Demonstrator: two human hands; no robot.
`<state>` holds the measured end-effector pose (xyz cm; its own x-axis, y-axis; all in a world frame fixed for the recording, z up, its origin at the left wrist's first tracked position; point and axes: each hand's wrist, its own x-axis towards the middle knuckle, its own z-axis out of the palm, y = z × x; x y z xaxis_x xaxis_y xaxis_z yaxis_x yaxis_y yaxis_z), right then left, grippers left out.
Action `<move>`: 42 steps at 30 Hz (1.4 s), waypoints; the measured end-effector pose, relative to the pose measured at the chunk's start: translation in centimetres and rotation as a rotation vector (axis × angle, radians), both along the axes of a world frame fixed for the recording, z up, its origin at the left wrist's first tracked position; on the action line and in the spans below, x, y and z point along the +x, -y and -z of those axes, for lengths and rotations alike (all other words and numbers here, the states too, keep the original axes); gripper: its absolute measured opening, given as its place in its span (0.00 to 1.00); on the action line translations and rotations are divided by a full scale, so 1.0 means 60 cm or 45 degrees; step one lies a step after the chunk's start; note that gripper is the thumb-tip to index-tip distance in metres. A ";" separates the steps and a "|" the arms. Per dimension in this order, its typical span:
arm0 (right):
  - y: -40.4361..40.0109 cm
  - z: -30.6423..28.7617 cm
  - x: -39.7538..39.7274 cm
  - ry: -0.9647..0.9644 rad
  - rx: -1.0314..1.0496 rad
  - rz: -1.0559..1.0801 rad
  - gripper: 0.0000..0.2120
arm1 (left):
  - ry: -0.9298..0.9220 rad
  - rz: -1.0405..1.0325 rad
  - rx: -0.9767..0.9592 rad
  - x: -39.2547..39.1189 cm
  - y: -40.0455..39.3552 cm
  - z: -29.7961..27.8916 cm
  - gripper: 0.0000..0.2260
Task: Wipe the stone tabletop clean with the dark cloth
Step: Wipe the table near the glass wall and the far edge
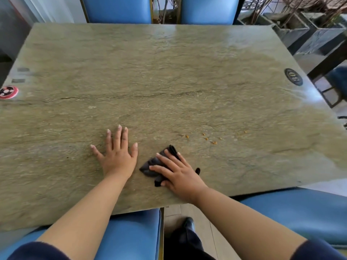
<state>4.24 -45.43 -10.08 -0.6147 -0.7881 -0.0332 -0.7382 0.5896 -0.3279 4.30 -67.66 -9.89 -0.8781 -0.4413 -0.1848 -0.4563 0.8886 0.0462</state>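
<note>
The stone tabletop (169, 76) is greenish-brown with dark veins and fills most of the head view. My right hand (178, 173) lies flat with straight fingers on the dark cloth (150, 166), pressing it against the stone near the front edge. My left hand (117, 152) rests palm-down with spread fingers on the bare stone just left of the cloth. Several small orange crumbs (210, 138) lie on the stone beyond and to the right of the cloth.
A round red sticker (8, 92) sits at the left edge and a dark oval badge (293, 76) at the right edge. Blue chairs (131, 235) stand at the near side and two more (116, 9) at the far side. Grey planters (308, 29) stand at the back right.
</note>
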 end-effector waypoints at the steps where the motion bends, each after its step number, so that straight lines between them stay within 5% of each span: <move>1: -0.002 -0.004 -0.005 0.025 -0.017 -0.011 0.24 | 0.014 -0.010 0.017 -0.001 -0.002 -0.001 0.28; 9: 0.016 -0.008 -0.085 -0.045 0.046 0.043 0.24 | -0.181 -0.240 0.321 -0.022 -0.070 -0.021 0.23; 15: 0.018 -0.008 -0.146 -0.056 0.031 0.402 0.25 | -0.124 -0.080 0.041 -0.009 -0.094 0.010 0.25; 20: 0.000 -0.007 -0.074 -0.047 -0.054 0.756 0.24 | -0.055 -0.070 -0.003 -0.013 -0.098 0.010 0.30; 25: -0.011 -0.051 -0.015 0.031 0.117 0.849 0.19 | -0.045 -0.048 0.032 -0.011 -0.097 0.001 0.31; 28: -0.015 -0.075 -0.004 0.105 -0.018 0.871 0.15 | -0.025 -0.023 0.059 -0.011 -0.094 -0.001 0.31; 34: -0.055 -0.101 -0.023 0.005 -0.456 1.608 0.19 | -0.142 0.111 0.184 -0.013 -0.097 -0.009 0.28; 37: -0.084 -0.096 -0.049 -0.024 -0.430 1.911 0.21 | -0.222 0.420 0.216 -0.037 -0.124 -0.025 0.26; 42: -0.120 -0.066 -0.077 0.114 -0.371 2.215 0.22 | 0.036 0.569 0.252 -0.094 -0.168 -0.021 0.24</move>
